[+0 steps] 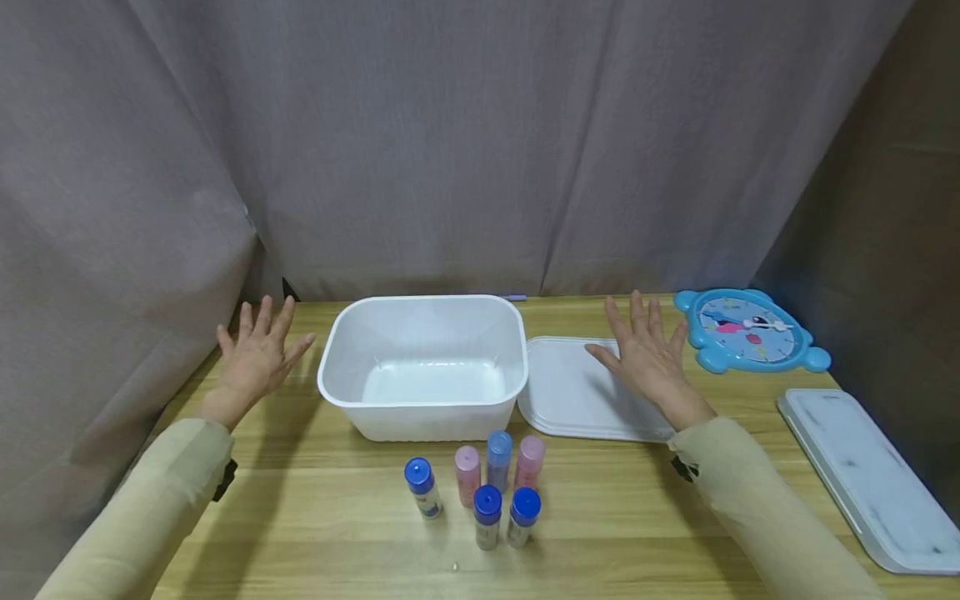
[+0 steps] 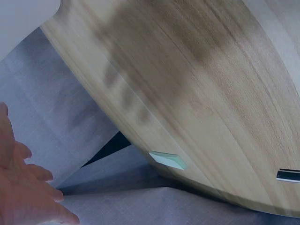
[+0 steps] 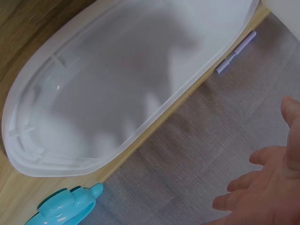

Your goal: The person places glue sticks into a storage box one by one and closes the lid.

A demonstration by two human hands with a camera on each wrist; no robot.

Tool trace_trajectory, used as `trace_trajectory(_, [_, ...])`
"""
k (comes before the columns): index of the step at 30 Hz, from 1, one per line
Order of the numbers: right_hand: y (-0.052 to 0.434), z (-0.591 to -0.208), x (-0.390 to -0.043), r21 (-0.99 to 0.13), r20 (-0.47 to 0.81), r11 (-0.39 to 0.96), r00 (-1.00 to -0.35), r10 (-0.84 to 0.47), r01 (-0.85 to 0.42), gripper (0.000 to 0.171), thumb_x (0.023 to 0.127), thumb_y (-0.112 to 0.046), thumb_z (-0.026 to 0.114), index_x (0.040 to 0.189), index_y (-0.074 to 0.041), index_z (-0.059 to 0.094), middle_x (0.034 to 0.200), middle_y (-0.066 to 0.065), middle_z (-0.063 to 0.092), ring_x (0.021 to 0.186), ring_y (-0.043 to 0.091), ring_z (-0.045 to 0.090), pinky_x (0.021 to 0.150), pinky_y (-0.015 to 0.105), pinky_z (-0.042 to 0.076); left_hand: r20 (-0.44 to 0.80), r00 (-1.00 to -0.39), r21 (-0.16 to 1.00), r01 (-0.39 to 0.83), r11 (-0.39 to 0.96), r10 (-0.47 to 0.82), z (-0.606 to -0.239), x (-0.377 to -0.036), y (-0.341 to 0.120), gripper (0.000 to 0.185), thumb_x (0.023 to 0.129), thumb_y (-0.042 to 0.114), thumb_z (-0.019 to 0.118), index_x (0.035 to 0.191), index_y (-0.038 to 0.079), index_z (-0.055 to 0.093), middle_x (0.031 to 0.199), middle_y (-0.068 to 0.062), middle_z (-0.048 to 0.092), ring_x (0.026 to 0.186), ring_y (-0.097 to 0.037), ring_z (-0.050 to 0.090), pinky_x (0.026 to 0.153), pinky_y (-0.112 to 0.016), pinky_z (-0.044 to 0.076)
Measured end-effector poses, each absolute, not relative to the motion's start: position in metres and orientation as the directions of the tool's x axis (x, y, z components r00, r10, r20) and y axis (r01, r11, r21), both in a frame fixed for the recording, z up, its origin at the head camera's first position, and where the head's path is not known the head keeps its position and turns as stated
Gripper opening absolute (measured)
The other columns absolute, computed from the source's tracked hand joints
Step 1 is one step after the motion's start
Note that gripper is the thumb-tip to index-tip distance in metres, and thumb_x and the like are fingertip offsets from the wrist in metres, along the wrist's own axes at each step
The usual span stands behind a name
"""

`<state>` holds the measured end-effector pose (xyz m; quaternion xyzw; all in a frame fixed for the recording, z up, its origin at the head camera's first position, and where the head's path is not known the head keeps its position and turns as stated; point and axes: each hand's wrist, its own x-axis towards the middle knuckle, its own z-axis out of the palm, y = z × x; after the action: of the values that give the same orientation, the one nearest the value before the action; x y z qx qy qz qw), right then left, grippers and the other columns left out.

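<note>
My left hand [image 1: 257, 357] is held up over the table's left side with its fingers spread, left of a white plastic basin [image 1: 431, 421]. Over a flat white lid [image 1: 558, 392] is my right hand [image 1: 647, 358], fingers likewise spread and holding nothing. In front of the basin stand several small capped tubes that look like glue sticks. A blue-capped glue stick [image 1: 423, 487] stands apart at left. Two pink ones, a pink tube [image 1: 468, 477] and another pink tube [image 1: 529, 462], flank a blue tube [image 1: 498, 461]. Nearest me are two with dark blue caps, including one clear-bodied stick [image 1: 487, 518].
A blue animal-shaped clock [image 1: 750, 331] lies at the back right. Along the right edge sits a long white case [image 1: 873, 479]. A thin purple pen [image 3: 236, 52] lies behind the lid, by the grey curtain [image 1: 420, 150]. A pale green piece [image 2: 168, 160] rests near the left edge.
</note>
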<state>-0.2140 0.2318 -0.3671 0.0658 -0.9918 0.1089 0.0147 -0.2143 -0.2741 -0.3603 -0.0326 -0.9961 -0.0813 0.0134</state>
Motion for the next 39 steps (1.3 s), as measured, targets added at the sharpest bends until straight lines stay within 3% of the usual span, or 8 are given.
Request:
trace_trajectory(8, [0.233, -0.365, -0.212, -0.258, 0.097, 0.953, -0.986, -0.138, -0.159, 0.077, 0.095, -0.052, 0.045, 0.151, -0.007, 0.015, 0.154, 0.028, -0.001, 0.140, 0.046, -0.008, 0.103, 0.073, -0.011, 0.053, -0.995, 0.225, 0.091, 0.970, 0.081, -0.357, -0.212, -0.275, 0.075, 0.098, 0.057, 0.027, 0.152, 0.010, 0.004, 0.152, -0.031, 0.003, 0.137, -0.052, -0.004, 0.103, -0.075, 0.001])
trace_trajectory(10, [0.232, -0.363, -0.209, -0.317, 0.183, 0.926, -0.971, -0.154, -0.206, 0.070, 0.096, -0.043, 0.050, 0.148, -0.003, 0.025, 0.152, 0.030, 0.012, 0.140, 0.047, 0.006, 0.106, 0.072, 0.000, 0.074, -0.993, 0.353, 0.115, 0.928, 0.095, -0.355, -0.210, -0.275, 0.073, 0.099, 0.053, 0.030, 0.152, 0.008, 0.008, 0.152, -0.030, 0.006, 0.137, -0.053, 0.002, 0.105, -0.073, 0.006])
trace_trajectory(12, [0.231, -0.361, -0.204, -0.397, 0.300, 0.872, -0.939, -0.171, -0.285, 0.057, 0.095, -0.031, 0.057, 0.140, 0.000, 0.040, 0.144, 0.030, 0.033, 0.130, 0.046, 0.034, 0.105, 0.066, 0.024, 0.100, -0.989, 0.539, 0.149, 0.829, 0.112, -0.353, -0.208, -0.274, 0.069, 0.100, 0.048, 0.033, 0.151, 0.005, 0.014, 0.152, -0.028, 0.013, 0.137, -0.051, 0.013, 0.108, -0.067, 0.016])
trace_trajectory(16, [0.221, -0.354, -0.186, -0.618, 0.399, 0.648, -0.888, -0.229, -0.445, 0.028, 0.090, -0.012, 0.064, 0.114, 0.002, 0.061, 0.110, 0.020, 0.065, 0.094, 0.022, 0.062, 0.080, 0.035, 0.054, 0.095, -0.978, 0.858, 0.174, 0.483, 0.183, -0.350, -0.203, -0.270, 0.063, 0.101, 0.037, 0.039, 0.149, 0.002, 0.019, 0.152, -0.021, 0.023, 0.136, -0.041, 0.027, 0.107, -0.041, 0.038])
trace_trajectory(20, [0.206, -0.350, -0.163, -0.814, 0.273, 0.387, -0.872, -0.405, -0.434, 0.018, 0.088, -0.006, 0.066, 0.105, -0.002, 0.065, 0.101, 0.012, 0.068, 0.092, 0.007, 0.062, 0.075, 0.019, 0.054, 0.057, -0.956, 0.968, 0.124, 0.218, 0.289, -0.352, -0.200, -0.264, 0.061, 0.102, 0.025, 0.042, 0.148, -0.004, 0.016, 0.154, -0.022, 0.016, 0.138, -0.039, 0.021, 0.099, -0.018, 0.042])
trace_trajectory(26, [0.184, -0.361, -0.143, -0.894, 0.171, 0.199, -0.718, -0.675, -0.400, 0.028, 0.083, -0.004, 0.070, 0.109, -0.003, 0.061, 0.105, 0.008, 0.064, 0.100, 0.014, 0.060, 0.086, 0.034, 0.055, 0.048, -0.945, 0.986, 0.097, 0.137, 0.325, -0.359, -0.199, -0.256, 0.061, 0.100, 0.017, 0.047, 0.147, -0.006, 0.014, 0.154, -0.023, 0.013, 0.135, -0.017, 0.033, 0.095, -0.014, 0.044])
trace_trajectory(31, [0.179, -0.370, -0.138, -0.890, 0.156, 0.184, -0.659, -0.736, -0.416, 0.031, 0.083, -0.008, 0.072, 0.111, -0.004, 0.060, 0.107, 0.009, 0.064, 0.100, 0.007, 0.058, 0.087, 0.032, 0.054, 0.032, -0.948, 0.987, 0.080, 0.142, 0.317, -0.365, -0.198, -0.251, 0.062, 0.098, 0.015, 0.051, 0.148, -0.003, 0.019, 0.153, -0.022, 0.017, 0.118, 0.003, 0.047, 0.093, -0.012, 0.045])
trace_trajectory(39, [0.180, -0.371, -0.136, -0.888, 0.106, 0.230, -0.662, -0.742, -0.399, 0.027, 0.086, -0.016, 0.069, 0.110, -0.006, 0.063, 0.105, 0.004, 0.068, 0.098, 0.007, 0.061, 0.085, 0.030, 0.055, 0.015, -0.951, 0.991, 0.054, 0.119, 0.310, -0.367, -0.198, -0.247, 0.061, 0.097, 0.014, 0.052, 0.148, -0.002, 0.020, 0.153, -0.021, 0.019, 0.115, 0.004, 0.049, 0.093, -0.014, 0.046])
